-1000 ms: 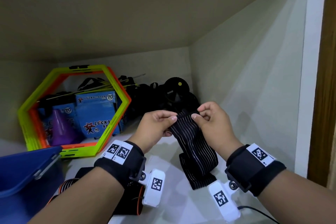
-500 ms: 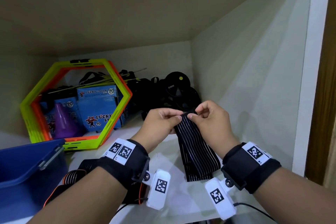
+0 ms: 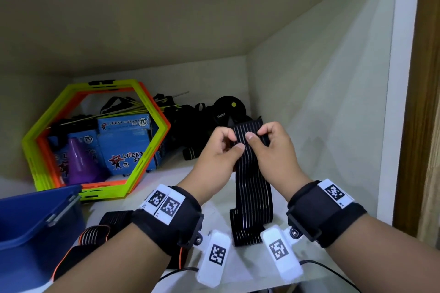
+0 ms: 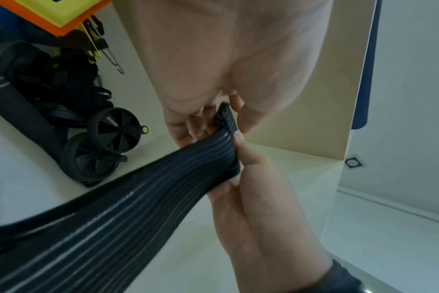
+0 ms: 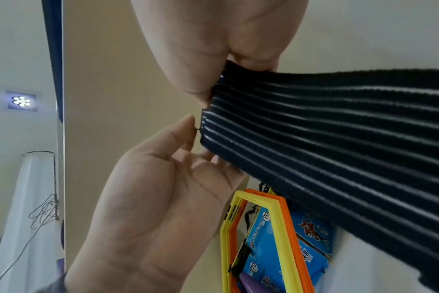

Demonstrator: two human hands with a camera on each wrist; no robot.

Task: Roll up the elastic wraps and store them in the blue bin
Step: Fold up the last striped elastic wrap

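- The left hand (image 3: 215, 157) and the right hand (image 3: 273, 150) pinch the top end of a black striped wrap (image 3: 252, 183), thumbs on the near face, fingers (image 4: 188, 126) curled behind it.
- Both sets of fingers are clamped on that top edge, close together and almost touching across the strip.
- From the fingers the wrap hangs straight down, its long axis running from the pinch towards the person; its lower end lies folded on the shelf (image 3: 214, 173) between the two wrists.
- Neither hand is nearer: they share the end evenly, so a roll would likely start here and travel down the strip.
- The blue bin (image 3: 35, 219) sits well to the left of the fingers, on the left hand's side, and looks like the easier reach for that hand.
- A second wrap, black with orange edging (image 3: 95, 235), lies on the shelf under the left forearm.
- Compared with a moment earlier, the top end is now spread flat and wider between the fingers, where it was bunched and narrow, and the hands sit a little higher.
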